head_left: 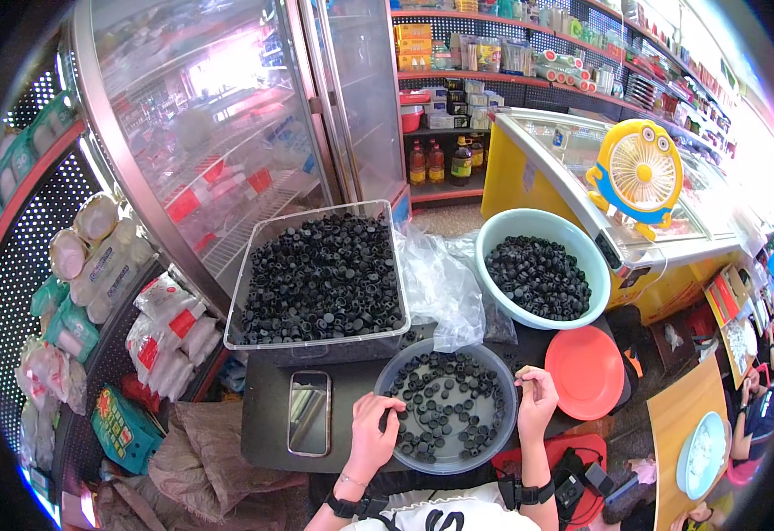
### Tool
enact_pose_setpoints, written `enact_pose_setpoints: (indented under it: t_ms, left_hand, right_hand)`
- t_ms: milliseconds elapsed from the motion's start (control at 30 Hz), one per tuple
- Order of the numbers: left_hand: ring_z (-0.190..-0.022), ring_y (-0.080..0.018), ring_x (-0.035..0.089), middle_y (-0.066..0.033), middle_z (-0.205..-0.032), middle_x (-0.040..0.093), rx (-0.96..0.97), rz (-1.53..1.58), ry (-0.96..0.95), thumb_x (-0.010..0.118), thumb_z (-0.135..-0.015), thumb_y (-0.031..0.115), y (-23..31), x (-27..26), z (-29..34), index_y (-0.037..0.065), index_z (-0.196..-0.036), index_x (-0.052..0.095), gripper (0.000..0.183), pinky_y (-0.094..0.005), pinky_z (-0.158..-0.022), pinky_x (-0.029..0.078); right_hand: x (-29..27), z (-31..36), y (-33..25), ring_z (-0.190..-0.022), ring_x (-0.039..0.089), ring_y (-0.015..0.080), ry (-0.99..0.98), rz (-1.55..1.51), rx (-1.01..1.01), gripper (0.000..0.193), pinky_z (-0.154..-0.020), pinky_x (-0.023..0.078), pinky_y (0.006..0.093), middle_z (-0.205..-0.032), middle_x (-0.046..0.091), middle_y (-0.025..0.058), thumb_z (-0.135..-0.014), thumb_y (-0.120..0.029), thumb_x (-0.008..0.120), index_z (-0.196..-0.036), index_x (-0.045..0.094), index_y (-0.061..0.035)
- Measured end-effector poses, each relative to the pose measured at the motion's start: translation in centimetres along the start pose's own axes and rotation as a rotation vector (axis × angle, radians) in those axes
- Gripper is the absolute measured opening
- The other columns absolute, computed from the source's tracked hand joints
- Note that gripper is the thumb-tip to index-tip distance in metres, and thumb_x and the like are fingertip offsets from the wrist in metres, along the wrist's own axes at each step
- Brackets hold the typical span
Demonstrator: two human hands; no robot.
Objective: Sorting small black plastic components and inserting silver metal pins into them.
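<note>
A shallow grey round basin [510,416] sits on the dark table in front of me, small black plastic caps [444,409] scattered over its bottom. At its left rim is my left hand [375,434], thumb and forefinger closed in a pinch; what lies between them is hard to make out against the caps. My right hand [537,400] is raised over the right rim, its fingertips pinched on a small dark piece that looks like one of the caps. Behind the basin, a large clear rectangular tub [316,343] is heaped with black caps.
A pale green basin [601,296] of black parts stands at the back right, beside crumpled clear plastic bags [444,292]. A red plate [584,373] lies at the right, a phone [309,412] at the left. Farther off are a freezer [528,168], a yellow fan [642,173] and a glass-door cabinet [201,115].
</note>
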State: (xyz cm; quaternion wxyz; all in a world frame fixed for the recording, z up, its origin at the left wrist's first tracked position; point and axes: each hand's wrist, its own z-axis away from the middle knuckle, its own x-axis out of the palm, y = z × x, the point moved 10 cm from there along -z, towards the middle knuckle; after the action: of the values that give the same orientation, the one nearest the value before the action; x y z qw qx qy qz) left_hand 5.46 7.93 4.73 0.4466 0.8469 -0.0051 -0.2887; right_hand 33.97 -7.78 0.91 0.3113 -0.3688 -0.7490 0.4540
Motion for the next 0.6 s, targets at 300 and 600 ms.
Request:
enact_pose_setpoints:
  t_ms: [300,600]
  left_hand:
    - [-0.097,-0.0271,0.067,-0.0054,-0.091,0.07,0.002,-0.007,0.001,0.061,-0.09,0.001,0.04,-0.04,-0.02,0.007,-0.097,0.068,0.012,-0.0484,-0.11,0.041]
    - [-0.096,-0.0271,0.067,-0.0053,-0.091,0.07,0.001,-0.001,-0.001,0.061,-0.091,0.001,0.26,-0.14,-0.09,0.008,-0.097,0.068,0.011,-0.0481,-0.11,0.041]
  right_hand:
    - [0.11,0.13,-0.13,-0.084,0.062,0.0164,-0.05,-0.004,-0.035,0.014,-0.081,0.051,0.0291,-0.099,0.065,0.0121,-0.098,0.012,0.054,-0.089,0.054,0.0004]
    - [-0.62,0.19,-0.87,-0.086,0.066,0.0164,0.048,0.033,-0.031,0.011,-0.08,0.054,0.0295,-0.111,0.068,0.0161,-0.099,0.009,0.057,-0.093,0.062,0.0019]
